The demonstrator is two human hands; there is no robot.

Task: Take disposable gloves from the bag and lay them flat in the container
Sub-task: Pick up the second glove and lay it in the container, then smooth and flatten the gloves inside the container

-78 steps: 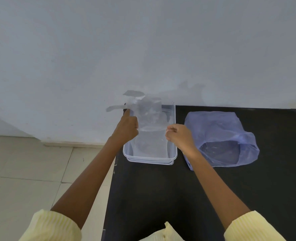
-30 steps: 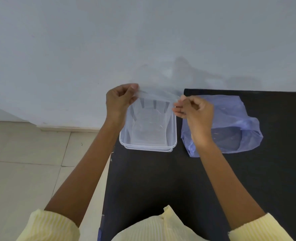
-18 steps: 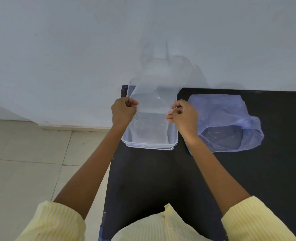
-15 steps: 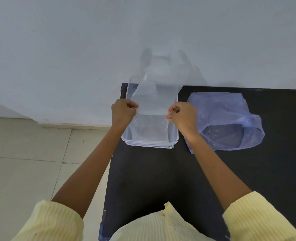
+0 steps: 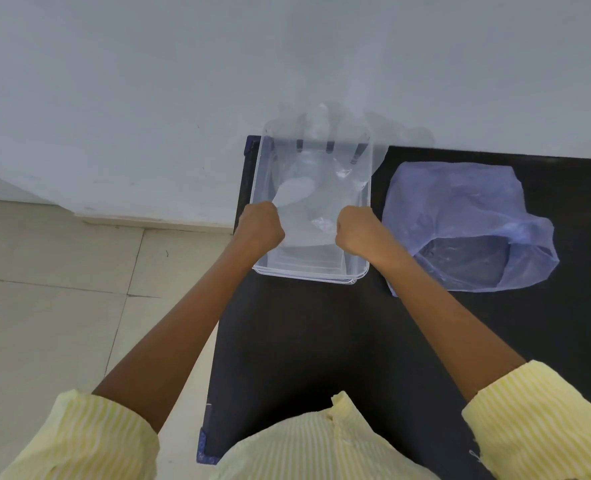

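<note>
Right now your two hands are closed into fists, each pinching one corner of the cuff of a clear disposable glove (image 5: 316, 188). Your left hand (image 5: 260, 226) grips over the left wall of the container (image 5: 309, 274), and your right hand (image 5: 355, 233) grips over its right side. You hold the glove spread over the clear container, its long axis running away from you: cuff nearest you, fingers pointing toward the wall (image 5: 148, 81) and reaching past the container's far rim. The far end is blurred, so you cannot tell whether it touches the rim. The container sits at the far left corner of the black worktop (image 5: 304, 341). Just to its right the pale purple bag (image 5: 460, 220) lies on its side, its mouth open toward you and to the right.
</note>
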